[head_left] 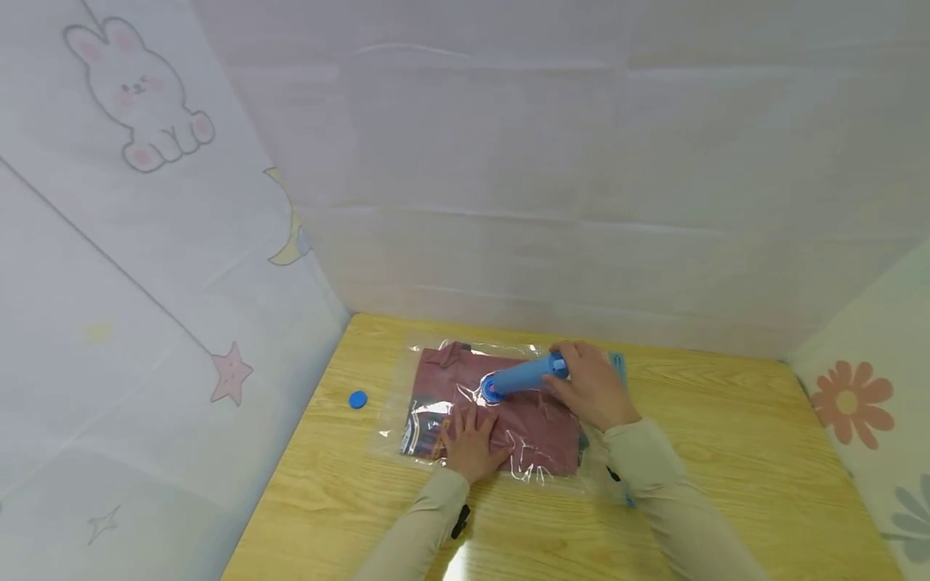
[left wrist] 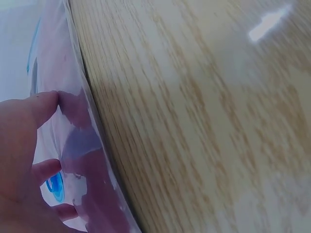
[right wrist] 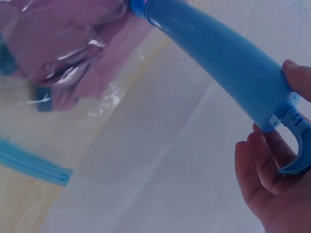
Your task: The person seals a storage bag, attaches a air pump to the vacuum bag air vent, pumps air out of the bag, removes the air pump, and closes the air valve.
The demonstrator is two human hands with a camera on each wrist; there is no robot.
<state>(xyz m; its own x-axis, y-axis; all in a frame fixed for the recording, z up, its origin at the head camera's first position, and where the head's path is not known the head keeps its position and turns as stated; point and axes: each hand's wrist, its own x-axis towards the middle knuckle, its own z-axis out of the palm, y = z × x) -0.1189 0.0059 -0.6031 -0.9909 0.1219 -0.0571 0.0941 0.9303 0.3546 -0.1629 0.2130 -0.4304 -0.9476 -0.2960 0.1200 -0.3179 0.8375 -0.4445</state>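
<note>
A clear vacuum storage bag (head_left: 388, 420) with a folded dark-pink garment (head_left: 541, 440) inside lies on the table. My left hand (head_left: 472, 445) presses on the bag's near part with fingers spread; in the left wrist view its fingertips rest on the plastic. My right hand (head_left: 592, 386) grips the handle (right wrist: 302, 145) of a blue hand pump (head_left: 521, 376), its fingers curled about that end. Tilted, the pump reaches down leftward, and its tip meets the round blue valve (head_left: 491, 390) on the bag. The handle sits close against the pump's barrel (right wrist: 218, 58).
A round blue cap (head_left: 358, 399) lies on the wooden table (head_left: 320, 484), left of the bag. Along the bag's right side runs a blue zip strip (right wrist: 34, 162). Pale printed sheets (head_left: 508, 161) stand behind the table and at both sides.
</note>
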